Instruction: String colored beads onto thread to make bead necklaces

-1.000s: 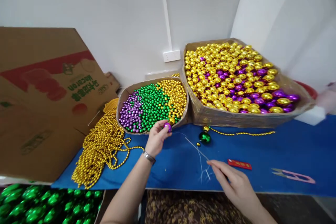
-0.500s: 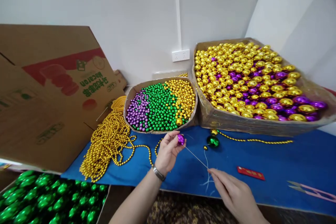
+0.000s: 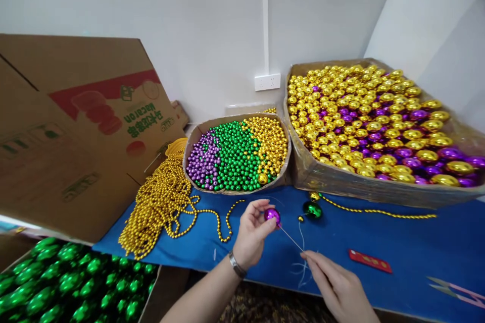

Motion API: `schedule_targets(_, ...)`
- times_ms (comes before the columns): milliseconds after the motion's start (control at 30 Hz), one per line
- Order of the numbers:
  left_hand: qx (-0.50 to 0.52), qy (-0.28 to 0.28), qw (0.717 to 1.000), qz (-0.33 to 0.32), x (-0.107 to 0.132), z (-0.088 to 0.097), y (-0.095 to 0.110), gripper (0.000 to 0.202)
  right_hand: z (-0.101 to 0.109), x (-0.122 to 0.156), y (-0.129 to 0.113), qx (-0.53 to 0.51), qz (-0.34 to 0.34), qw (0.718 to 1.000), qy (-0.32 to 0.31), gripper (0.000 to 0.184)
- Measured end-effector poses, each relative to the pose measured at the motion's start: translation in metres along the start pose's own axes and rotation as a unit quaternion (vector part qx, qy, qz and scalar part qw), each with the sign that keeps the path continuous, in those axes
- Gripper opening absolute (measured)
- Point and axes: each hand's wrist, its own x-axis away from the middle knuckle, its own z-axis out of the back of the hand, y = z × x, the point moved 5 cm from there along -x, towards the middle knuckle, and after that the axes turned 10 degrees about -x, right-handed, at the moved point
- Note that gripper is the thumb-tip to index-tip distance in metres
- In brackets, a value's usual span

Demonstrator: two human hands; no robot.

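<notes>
My left hand (image 3: pixel 253 232) pinches a shiny purple bead (image 3: pixel 272 214) above the blue table cover (image 3: pixel 397 237). A thin needle or wire (image 3: pixel 291 238) runs from the bead down to my right hand (image 3: pixel 335 285), whose fingertips pinch its lower end. White threads (image 3: pixel 302 265) lie on the cloth beside that hand. A green bead (image 3: pixel 312 209) with a small gold bead on a gold string lies just right of the purple one.
A small cardboard tray (image 3: pixel 238 154) holds purple, green and gold beads. A big box (image 3: pixel 379 121) of larger gold and purple beads stands at the right. Gold bead strands (image 3: pixel 161 204) pile at left, beside flattened cardboard (image 3: pixel 76 131). Green beads (image 3: pixel 68 282) fill a box below. A red strip (image 3: pixel 370 261) and pink snips (image 3: pixel 456 290) lie right.
My left hand lifted the purple bead from the small tray's edge and brought it down toward me and my right hand. The needle now meets the bead.
</notes>
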Motion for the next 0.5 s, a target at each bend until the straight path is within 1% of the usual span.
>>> schedule_targets(67, 0.017, -0.001, 1.0, 0.02, 0.0, 0.0, -0.003, 0.045, -0.002, 0.003, 0.004, -0.01, -0.003, 1.0, -0.003, 0.029)
schedule_targets(100, 0.006, 0.004, 1.0, 0.016, 0.0, 0.0, -0.003, 0.045, -0.002, 0.004, 0.006, -0.003, 0.001, 1.0, 0.004, 0.029)
schedule_targets(200, -0.068, 0.015, 0.997, -0.031, 0.004, 0.0, -0.004, 0.047, -0.004, 0.005, 0.008, 0.024, 0.029, 0.999, 0.026, 0.028)
schedule_targets(233, -0.086, 0.01, 0.996, -0.038, 0.006, -0.001, -0.005, 0.047, -0.005, 0.004, 0.008, 0.024, 0.033, 0.999, 0.025, 0.028)
schedule_targets(300, -0.111, -0.024, 0.993, -0.033, 0.007, -0.003, -0.006, 0.048, -0.007, 0.002, 0.008, 0.01, 0.031, 0.999, 0.016, 0.028)
schedule_targets(367, -0.166, -0.063, 0.983, -0.05, 0.001, 0.0, 0.002, 0.048, -0.006, 0.0, 0.009, 0.001, 0.024, 1.0, 0.017, 0.027)
schedule_targets(400, -0.22, -0.065, 0.97, -0.082, -0.006, 0.005, 0.011, 0.046, -0.005, 0.0, 0.009, 0.003, 0.023, 0.999, 0.023, 0.027)
schedule_targets(433, -0.293, -0.05, 0.947, -0.124, -0.015, 0.013, 0.022, 0.043, -0.004, 0.0, 0.01, 0.006, 0.022, 0.999, 0.029, 0.027)
schedule_targets(467, -0.38, -0.019, 0.91, -0.168, -0.027, 0.022, 0.035, 0.039, -0.002, 0.0, 0.012, 0.01, 0.02, 0.999, 0.034, 0.026)
schedule_targets(500, -0.473, 0.025, 0.857, -0.205, -0.04, 0.031, 0.048, 0.035, -0.001, 0.0, 0.013, 0.016, 0.02, 0.999, 0.038, 0.026)
